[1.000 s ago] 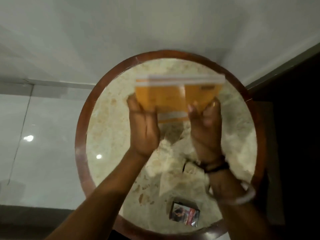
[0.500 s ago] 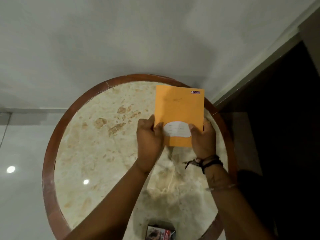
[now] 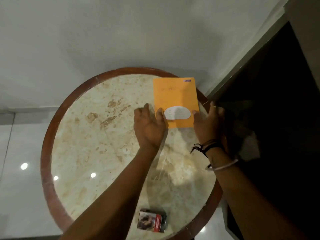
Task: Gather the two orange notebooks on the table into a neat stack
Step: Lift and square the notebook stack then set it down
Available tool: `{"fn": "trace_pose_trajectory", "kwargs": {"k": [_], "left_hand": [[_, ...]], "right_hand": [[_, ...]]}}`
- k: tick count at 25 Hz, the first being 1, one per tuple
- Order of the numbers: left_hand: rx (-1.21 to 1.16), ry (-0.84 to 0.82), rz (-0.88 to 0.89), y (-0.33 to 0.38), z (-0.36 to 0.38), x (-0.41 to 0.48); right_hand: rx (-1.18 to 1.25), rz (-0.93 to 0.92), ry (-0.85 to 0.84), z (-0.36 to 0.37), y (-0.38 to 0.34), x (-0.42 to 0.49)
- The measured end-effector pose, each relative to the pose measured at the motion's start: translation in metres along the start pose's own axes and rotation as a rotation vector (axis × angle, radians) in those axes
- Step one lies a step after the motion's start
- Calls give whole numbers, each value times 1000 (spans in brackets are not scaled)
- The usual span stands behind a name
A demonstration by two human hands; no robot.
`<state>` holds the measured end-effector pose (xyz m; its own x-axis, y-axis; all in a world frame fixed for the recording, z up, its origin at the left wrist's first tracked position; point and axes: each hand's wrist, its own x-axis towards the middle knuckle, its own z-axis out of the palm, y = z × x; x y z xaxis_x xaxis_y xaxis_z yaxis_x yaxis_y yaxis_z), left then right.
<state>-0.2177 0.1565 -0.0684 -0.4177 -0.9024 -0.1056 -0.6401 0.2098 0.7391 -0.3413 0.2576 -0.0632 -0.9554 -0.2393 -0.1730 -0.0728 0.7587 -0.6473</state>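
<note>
Lying flat on the round marble worktop [image 3: 83, 153], toward its far right rim: the orange notebooks [image 3: 175, 97], showing as a single orange cover with squared edges, so seemingly one directly on the other, though the lower book cannot be made out separately. Flanking the near corners of that cover: the left hand [image 3: 149, 126] with thumb tip touching the near left edge, fingers loosely spread and half open, clasping nothing; the right hand [image 3: 207, 122] with thumb tip touching the near right corner, fingers likewise relaxed and apart, holding nothing. Judging from this, nearing completion: gathering apparently done, stack set down and looking tidy, with only a last nudge to square the edges and the lifting away of both hands probably remaining. Regarding writing: sitting between the two thumbs, a white oval label [image 3: 177, 113] with faint lines, too blurred for reading; a small dark brand tag [image 3: 187, 80] at the far right corner of the cover, illegible; faint handwriting across the upper cover, unreadable. Resting well behind both hands, by the near rim: a cigarette pack [image 3: 152, 220] bearing a picture and a red panel, wording not legible.
</note>
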Motion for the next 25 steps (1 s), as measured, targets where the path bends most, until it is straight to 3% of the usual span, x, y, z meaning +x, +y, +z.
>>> {"fn": "trace_pose_trajectory", "kwargs": {"k": [2,4,6,8,10,13,19,22,25], "left_hand": [[167,71,84,-24,-32,-5],[364,73,108,-69,-72,-5],[480,-8,95,-121,-109,-6],[540,-132,101,-160,-132,-11],[600,-254,137,-183,-137,-18],[645,-274,179,-195,-133,-21],[659,-244,188,-195,-131,-19],[677,-188,246,-201,-130,-19],[696,-174,255,-202,-129,-17]], "right_hand": [[40,-196,-86,-17,17,-48],[-8,-375,-411,-30,36,-114],[-254,-552,-696,-32,57,-178],[-474,-645,-809,-23,71,-226],[-573,-709,-781,-8,70,-246],[-482,-691,-682,8,50,-241],[-93,-308,-264,85,-81,-148],[-137,-221,-131,145,-141,-82],[-215,-90,-121,183,-169,-48]]}}
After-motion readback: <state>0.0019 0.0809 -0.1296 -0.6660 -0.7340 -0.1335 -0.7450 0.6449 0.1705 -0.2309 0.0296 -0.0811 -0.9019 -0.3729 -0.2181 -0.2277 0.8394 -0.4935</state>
